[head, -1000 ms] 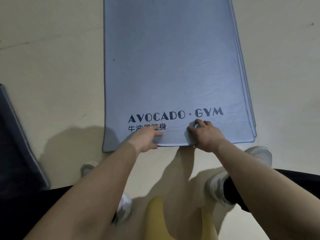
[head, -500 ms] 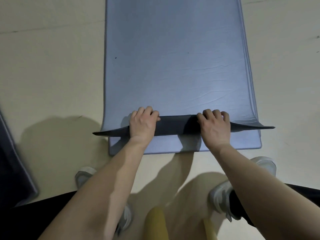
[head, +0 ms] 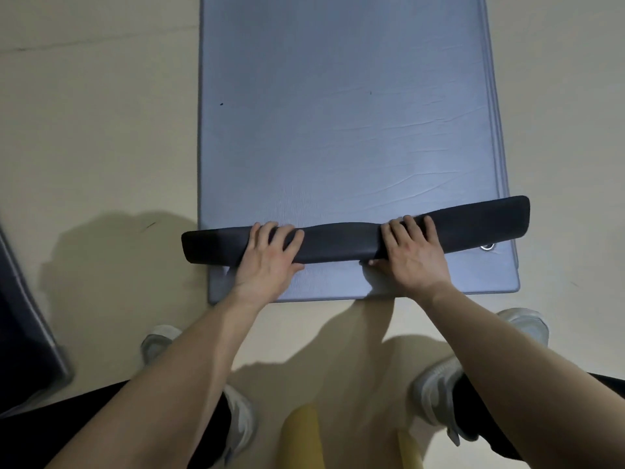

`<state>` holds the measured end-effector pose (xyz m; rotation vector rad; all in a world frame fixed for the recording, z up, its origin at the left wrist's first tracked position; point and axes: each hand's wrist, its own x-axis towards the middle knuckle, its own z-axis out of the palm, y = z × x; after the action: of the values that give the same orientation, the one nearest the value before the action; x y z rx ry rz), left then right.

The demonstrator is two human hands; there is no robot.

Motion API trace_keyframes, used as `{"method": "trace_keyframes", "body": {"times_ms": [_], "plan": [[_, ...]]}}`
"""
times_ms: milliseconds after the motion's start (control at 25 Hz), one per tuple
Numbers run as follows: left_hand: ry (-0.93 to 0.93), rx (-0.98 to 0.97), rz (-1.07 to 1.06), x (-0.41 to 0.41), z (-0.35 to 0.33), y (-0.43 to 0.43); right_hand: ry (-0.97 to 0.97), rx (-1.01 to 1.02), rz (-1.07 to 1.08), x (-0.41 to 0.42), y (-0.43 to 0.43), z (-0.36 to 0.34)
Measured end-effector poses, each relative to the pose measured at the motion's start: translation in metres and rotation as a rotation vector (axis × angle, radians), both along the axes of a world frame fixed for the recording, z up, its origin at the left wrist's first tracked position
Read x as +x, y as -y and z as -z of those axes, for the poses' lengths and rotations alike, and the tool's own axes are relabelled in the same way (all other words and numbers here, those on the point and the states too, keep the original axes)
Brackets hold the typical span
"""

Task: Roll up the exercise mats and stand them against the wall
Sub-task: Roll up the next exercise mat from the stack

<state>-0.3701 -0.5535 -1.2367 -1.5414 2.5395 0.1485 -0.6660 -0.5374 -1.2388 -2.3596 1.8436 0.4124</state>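
A stack of blue-grey exercise mats (head: 338, 113) lies flat on the floor ahead of me. The near end of the top mat is turned over into a thin roll (head: 338, 243) with its dark underside outward, lying across the stack's width. My left hand (head: 270, 255) grips the roll left of centre, fingers over it. My right hand (head: 412, 255) grips it right of centre, thumb tucked under the near side. The roll's right end sits farther from me than its left end. The mat beneath (head: 439, 275) shows bare at the near end, with a metal eyelet (head: 487, 246).
Pale beige floor (head: 94, 130) surrounds the stack. Another dark mat's edge (head: 20, 316) lies at the far left. My white shoes (head: 436, 390) stand just behind the stack's near edge. A yellow object (head: 301, 438) is at the bottom centre.
The top mat's near edge was lifted and folded over, hiding the printed logo. The fold has since become a thicker roll that moved slightly away from me, both hands staying on it.
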Motion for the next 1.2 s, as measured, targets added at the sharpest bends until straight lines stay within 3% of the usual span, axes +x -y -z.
{"method": "trace_keyframes", "body": {"times_ms": [120, 200, 400, 440, 560, 600, 680, 760, 800, 840, 960, 1120, 1200], "plan": [[-0.130, -0.007, -0.022, 0.004, -0.017, 0.009, 0.082, 0.069, 0.029, -0.007, 0.021, -0.029], [-0.194, 0.062, -0.158, -0.001, -0.042, 0.025, 0.090, 0.093, 0.099, -0.004, 0.037, -0.057], [-0.012, 0.404, -0.235, -0.004, -0.080, 0.081, 0.176, 0.380, 0.245, -0.004, 0.081, -0.086], [-0.011, 0.473, -0.258, -0.004, -0.077, 0.090, 0.211, 0.345, 0.261, -0.002, 0.081, -0.083], [0.054, 0.589, -0.305, -0.009, -0.057, 0.114, 0.210, -0.081, 0.209, 0.010, 0.046, -0.057], [0.085, 0.530, -0.293, -0.011, -0.049, 0.119, 0.166, -0.138, 0.156, 0.013, 0.030, -0.049], [0.097, 0.229, -0.290, -0.020, -0.040, 0.121, 0.051, -0.052, 0.073, 0.008, 0.021, -0.035], [-0.065, -0.121, -0.339, -0.031, -0.033, 0.099, -0.017, 0.071, 0.054, 0.001, 0.042, -0.029], [-0.177, -0.204, -0.344, -0.034, -0.028, 0.086, -0.032, 0.120, 0.062, 0.000, 0.059, -0.029], [-0.221, -0.195, -0.319, -0.034, -0.023, 0.074, -0.026, 0.141, 0.061, 0.001, 0.076, -0.028], [-0.040, 0.065, -0.117, -0.016, -0.011, 0.074, 0.019, 0.157, 0.008, 0.000, 0.107, -0.023], [-0.183, 0.207, -0.100, -0.005, -0.021, 0.114, 0.019, -0.139, -0.033, -0.012, 0.090, -0.008], [-0.178, 0.280, -0.111, -0.008, -0.035, 0.122, 0.036, -0.115, -0.036, -0.012, 0.089, -0.018]]}}
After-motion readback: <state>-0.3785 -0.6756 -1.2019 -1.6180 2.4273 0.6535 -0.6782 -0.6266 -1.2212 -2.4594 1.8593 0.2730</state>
